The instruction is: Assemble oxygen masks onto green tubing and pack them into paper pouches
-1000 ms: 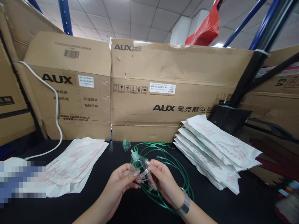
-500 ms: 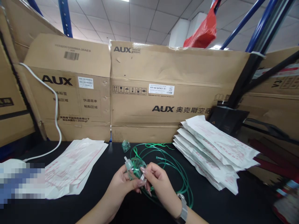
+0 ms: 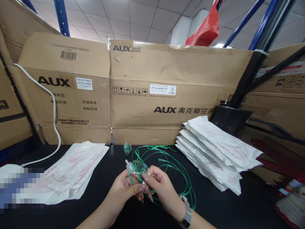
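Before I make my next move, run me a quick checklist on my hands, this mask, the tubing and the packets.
1. Left hand gripping the clear mask: ok.
2. Right hand on the mask too: ok, fingers at its right side.
3. Mask parts properly seated: cannot tell, fingers cover them.
4. Green tubing free of tangles: cannot tell, loops overlap and hands hide some.
5. Loose tube end in view: ok.
6. Right-hand packet stack squared up: not ok, edges staggered.

Even light is falling from above, a ceiling lamp (image 3: 219,45) is glowing white, glare is streaking the top of the cardboard (image 3: 190,70), the tabletop (image 3: 71,218) is looking near-black, wide-angle distortion is bending the edges, lower right is blurring, pixel blocks are masking lower left
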